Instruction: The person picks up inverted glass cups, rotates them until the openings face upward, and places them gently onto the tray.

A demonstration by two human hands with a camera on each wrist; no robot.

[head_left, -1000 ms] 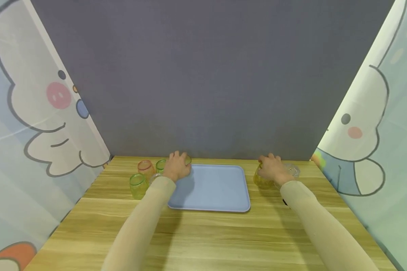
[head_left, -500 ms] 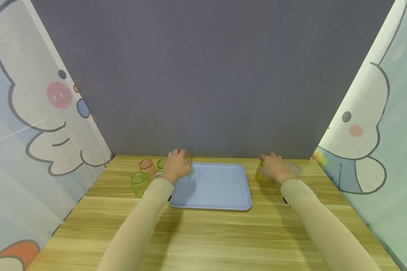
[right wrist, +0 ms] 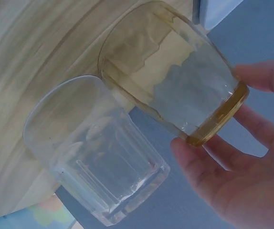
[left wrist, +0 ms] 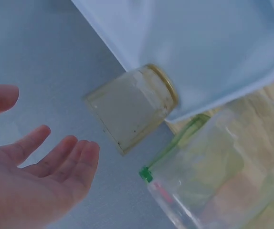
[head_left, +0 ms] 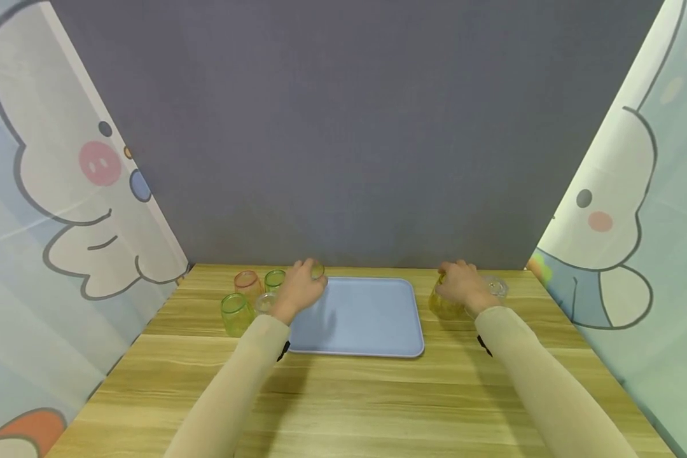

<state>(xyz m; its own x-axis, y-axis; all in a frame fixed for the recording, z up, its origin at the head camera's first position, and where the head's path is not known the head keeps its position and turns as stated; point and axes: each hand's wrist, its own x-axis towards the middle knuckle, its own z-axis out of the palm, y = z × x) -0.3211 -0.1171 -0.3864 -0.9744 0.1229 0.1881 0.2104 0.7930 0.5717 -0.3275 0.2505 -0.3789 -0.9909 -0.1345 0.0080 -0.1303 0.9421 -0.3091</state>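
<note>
Glass with the amber band [left wrist: 127, 109] is the item to watch: it's just off the fingertips of the left hand [head_left: 301, 289], a bit right of and beyond that hand in the head view, by the far-left corner of the blue tray [head_left: 360, 318]. Left hand is clearly the nearer one; right is well across the tray. Long axis, in the left wrist view, runs from the fingertip side toward the tray, banded end at the tray. Left fingers are spread and relaxed, gap to the glass visible, no grip. Right hand [head_left: 462, 284] pinches the yellow glass [right wrist: 175, 81] at its thick end, thumb one side, fingers the other; wide mouth faces the wood surface [head_left: 366, 401]. Clear tumbler [right wrist: 99, 148] is right beside it. Hard to make out: left hand covers most of the banded glass in the head view, so can't tell if it's on the tray edge, beside it or lifted, nor which end the band is. Same for whether the yellow one touches down. Green glass [head_left: 236, 315] and its neighbours sit left of the tray; the left wrist view shows that group cropped and blurred.
</note>
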